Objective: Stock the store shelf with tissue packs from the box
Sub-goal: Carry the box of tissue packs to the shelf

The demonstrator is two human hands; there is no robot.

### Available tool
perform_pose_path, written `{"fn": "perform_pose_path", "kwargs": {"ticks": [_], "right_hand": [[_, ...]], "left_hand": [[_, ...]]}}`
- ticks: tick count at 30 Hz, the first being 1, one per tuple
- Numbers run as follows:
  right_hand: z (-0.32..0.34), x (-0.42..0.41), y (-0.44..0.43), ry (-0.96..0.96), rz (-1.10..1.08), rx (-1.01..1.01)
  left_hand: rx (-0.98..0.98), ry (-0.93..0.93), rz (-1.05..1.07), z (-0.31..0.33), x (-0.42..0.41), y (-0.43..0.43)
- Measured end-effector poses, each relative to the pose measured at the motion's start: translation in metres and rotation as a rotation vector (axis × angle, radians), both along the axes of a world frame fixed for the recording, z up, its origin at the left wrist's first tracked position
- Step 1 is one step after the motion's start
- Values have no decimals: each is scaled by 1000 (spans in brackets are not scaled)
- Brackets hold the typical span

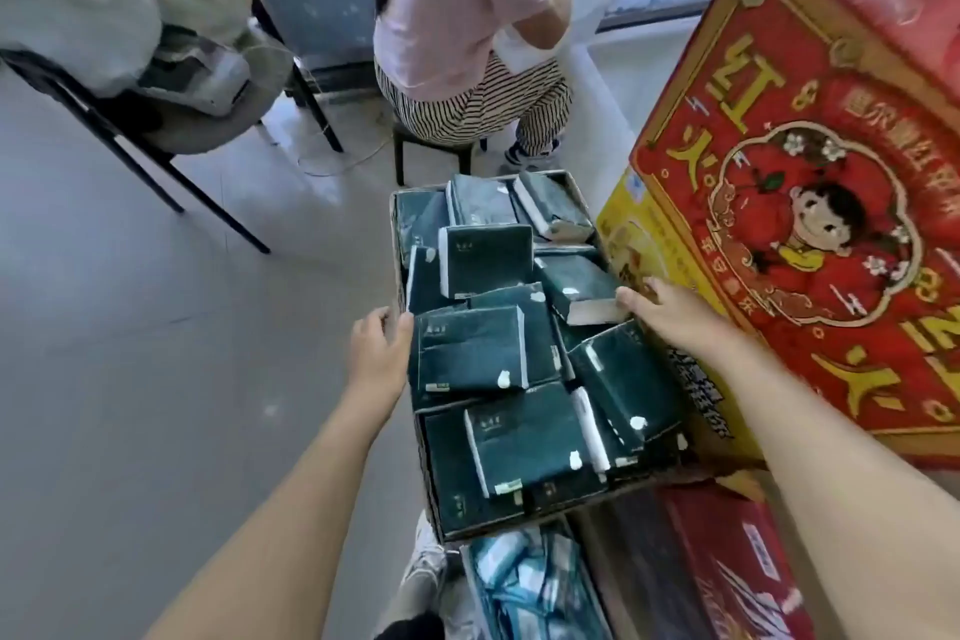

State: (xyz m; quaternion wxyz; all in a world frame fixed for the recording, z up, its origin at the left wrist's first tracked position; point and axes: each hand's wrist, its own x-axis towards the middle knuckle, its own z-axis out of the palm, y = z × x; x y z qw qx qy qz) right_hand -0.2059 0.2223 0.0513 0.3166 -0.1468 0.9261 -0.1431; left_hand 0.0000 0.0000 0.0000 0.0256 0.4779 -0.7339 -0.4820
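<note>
Our left hand (382, 348) curls round the left edge of the box (397, 229). Our right hand (670, 312) grips its right edge, thumb touching one pack (582, 291). The dark green tissue packs (467, 353) lie heaped in the box between both hands. A red carton (810, 224) stands just beside the right edge.

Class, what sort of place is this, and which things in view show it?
Probably a small shop's stock corner: a box heaped with green tissue packs, a big red printed carton beside it, more packaged goods below.
</note>
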Motion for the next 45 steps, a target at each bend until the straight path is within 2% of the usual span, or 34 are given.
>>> {"fn": "perform_pose_path", "kwargs": {"ticks": [6,13,16,19,25,31,38,45], "right_hand": [[-39,-26,-1,-136,-175,-82],[-75,-32,0,-393,-482,-322],[-84,-34,2,-557,-565,-430],[-84,-35,-1,-629,-621,-463],[-87,-34,-8,-477,-580,-371],[-88,-33,-8,-413,-525,-340],[-80,-26,-14,-427,-528,-351],[-60,-10,-26,-417,-511,-365]], "left_hand": [[213,91,174,-38,-11,4],[408,196,277,-66,-17,8],[500,187,326,-82,-16,4],[616,130,361,-98,-13,1],[767,128,400,-124,-8,-8],[762,163,381,-123,-10,-7],[818,197,415,-122,-12,-8],[790,232,451,-114,3,-15]]}}
